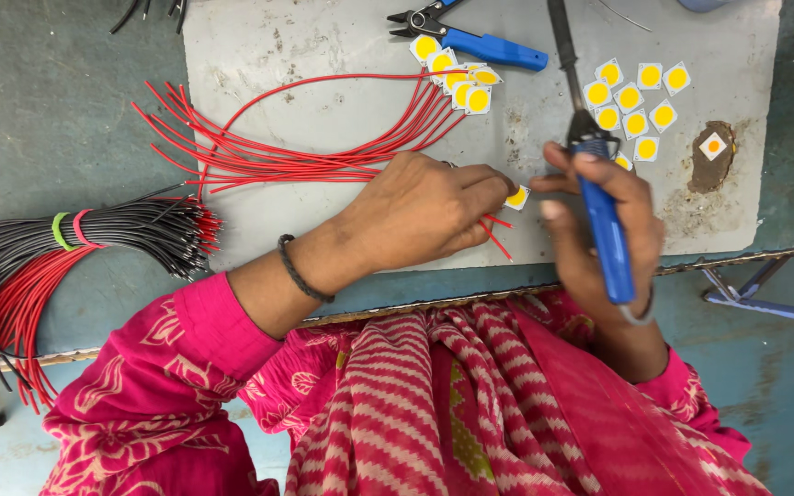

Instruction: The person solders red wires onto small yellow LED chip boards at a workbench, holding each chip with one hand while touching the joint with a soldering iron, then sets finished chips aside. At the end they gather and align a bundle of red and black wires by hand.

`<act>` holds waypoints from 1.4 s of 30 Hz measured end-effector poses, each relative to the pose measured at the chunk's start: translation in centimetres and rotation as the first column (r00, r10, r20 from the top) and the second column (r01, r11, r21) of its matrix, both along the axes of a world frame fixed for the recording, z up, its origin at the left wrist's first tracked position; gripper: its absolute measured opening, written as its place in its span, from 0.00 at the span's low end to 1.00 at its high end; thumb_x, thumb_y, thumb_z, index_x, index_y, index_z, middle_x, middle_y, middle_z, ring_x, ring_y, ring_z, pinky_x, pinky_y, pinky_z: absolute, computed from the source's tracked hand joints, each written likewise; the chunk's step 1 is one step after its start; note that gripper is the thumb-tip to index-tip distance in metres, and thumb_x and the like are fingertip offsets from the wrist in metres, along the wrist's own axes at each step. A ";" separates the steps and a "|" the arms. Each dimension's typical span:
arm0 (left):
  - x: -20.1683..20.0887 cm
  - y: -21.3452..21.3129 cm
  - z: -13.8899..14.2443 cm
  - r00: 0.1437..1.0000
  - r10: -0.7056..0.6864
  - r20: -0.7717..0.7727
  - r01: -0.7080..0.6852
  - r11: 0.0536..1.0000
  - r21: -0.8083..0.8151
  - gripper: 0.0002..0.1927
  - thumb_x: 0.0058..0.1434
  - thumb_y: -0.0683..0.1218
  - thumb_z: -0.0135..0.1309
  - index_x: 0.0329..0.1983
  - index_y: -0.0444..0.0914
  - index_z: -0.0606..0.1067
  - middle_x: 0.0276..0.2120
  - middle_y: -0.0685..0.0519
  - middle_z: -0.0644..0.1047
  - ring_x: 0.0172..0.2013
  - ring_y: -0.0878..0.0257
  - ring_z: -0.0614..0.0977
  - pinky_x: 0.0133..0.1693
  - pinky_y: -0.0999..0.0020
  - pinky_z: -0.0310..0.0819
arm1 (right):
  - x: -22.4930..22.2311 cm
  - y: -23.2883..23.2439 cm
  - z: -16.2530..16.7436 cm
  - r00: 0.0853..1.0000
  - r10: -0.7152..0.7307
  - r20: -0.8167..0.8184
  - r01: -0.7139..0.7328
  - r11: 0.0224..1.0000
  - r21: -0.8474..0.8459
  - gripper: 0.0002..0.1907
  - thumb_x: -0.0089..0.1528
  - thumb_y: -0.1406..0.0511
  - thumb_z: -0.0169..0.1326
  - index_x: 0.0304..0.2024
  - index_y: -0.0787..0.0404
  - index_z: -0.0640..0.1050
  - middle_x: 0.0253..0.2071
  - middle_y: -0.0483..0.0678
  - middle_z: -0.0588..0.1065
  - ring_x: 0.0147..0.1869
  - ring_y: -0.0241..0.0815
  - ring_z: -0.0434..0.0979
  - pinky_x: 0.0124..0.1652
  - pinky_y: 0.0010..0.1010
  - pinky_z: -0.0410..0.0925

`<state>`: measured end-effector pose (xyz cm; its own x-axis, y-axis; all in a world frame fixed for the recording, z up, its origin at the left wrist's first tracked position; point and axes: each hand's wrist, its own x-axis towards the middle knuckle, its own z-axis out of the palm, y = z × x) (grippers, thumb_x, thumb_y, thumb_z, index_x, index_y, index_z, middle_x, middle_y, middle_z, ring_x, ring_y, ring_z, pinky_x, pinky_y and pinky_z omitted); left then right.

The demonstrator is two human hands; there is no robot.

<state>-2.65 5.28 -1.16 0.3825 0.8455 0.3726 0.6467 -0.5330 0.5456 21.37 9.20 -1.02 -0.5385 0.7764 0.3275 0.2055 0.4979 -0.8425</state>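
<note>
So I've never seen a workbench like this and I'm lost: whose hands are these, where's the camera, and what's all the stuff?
The camera sits on the person's head, looking down at their own two hands. The left hand pinches a small square chip with a yellow centre and thin red wires against a grey board. The right hand holds a blue-handled soldering iron. More chips, loose red wires and blue cutters lie on the board; a banded bundle of black and red wires lies at the left.

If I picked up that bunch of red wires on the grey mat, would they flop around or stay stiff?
The red wires would probably droop, since they already curve loosely across the grey mat. They look thin, so likely light. Unbundled, they'd probably splay apart.
</note>
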 end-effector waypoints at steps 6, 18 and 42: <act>-0.2 0.1 0.0 1.000 0.001 0.000 -0.001 1.000 -0.009 0.17 0.57 0.46 0.60 0.49 0.38 0.76 0.44 0.54 0.81 0.29 0.51 0.82 0.28 0.55 0.73 | 4.0 0.3 -0.6 0.972 -0.118 -0.205 0.121 0.993 0.003 0.22 0.79 0.61 0.54 0.68 0.67 0.65 0.56 0.59 0.77 0.56 0.51 0.84 0.54 0.38 0.78; 0.1 0.3 -0.1 0.998 0.023 -0.055 -0.024 1.000 -0.012 0.16 0.58 0.46 0.59 0.49 0.38 0.76 0.40 0.53 0.80 0.30 0.50 0.82 0.28 0.54 0.72 | 11.0 3.1 -3.0 0.919 -0.207 -0.335 0.288 0.934 0.213 0.33 0.75 0.53 0.54 0.70 0.74 0.66 0.67 0.64 0.69 0.43 0.58 0.83 0.39 0.40 0.80; 0.5 0.4 -0.3 0.998 0.044 -0.043 -0.043 0.999 0.015 0.13 0.57 0.45 0.59 0.43 0.37 0.76 0.43 0.55 0.79 0.28 0.51 0.82 0.26 0.53 0.72 | 6.7 0.9 2.1 0.914 -0.189 -0.359 0.156 0.981 -0.119 0.13 0.70 0.67 0.58 0.37 0.71 0.69 0.30 0.60 0.74 0.18 0.35 0.65 0.23 0.21 0.62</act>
<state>-2.12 5.66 -1.50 0.3616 0.8563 0.3687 0.6925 -0.5115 0.5088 28.10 10.06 1.09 -0.2484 0.8804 0.4040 -0.0494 0.4050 -0.9130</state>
